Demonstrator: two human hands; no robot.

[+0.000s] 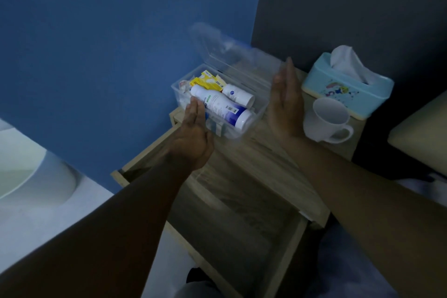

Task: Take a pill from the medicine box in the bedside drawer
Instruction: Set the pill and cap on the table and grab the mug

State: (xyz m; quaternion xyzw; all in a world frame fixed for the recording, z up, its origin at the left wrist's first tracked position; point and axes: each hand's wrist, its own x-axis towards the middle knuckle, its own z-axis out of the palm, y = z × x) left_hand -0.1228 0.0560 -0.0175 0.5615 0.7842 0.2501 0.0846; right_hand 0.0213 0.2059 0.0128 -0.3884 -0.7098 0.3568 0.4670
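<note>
A clear plastic medicine box stands on top of the wooden bedside table, its transparent lid tipped up and back. Inside lie a large white bottle with a blue band, a smaller white bottle and yellow packets. My left hand is flat with fingers extended against the box's left side. My right hand is flat and upright by the box's right side. Neither hand holds anything. The drawer below stands pulled out.
A white mug stands just right of my right hand. Behind it is a light blue tissue box. A blue wall runs along the left, a dark headboard behind, and a bed edge at right.
</note>
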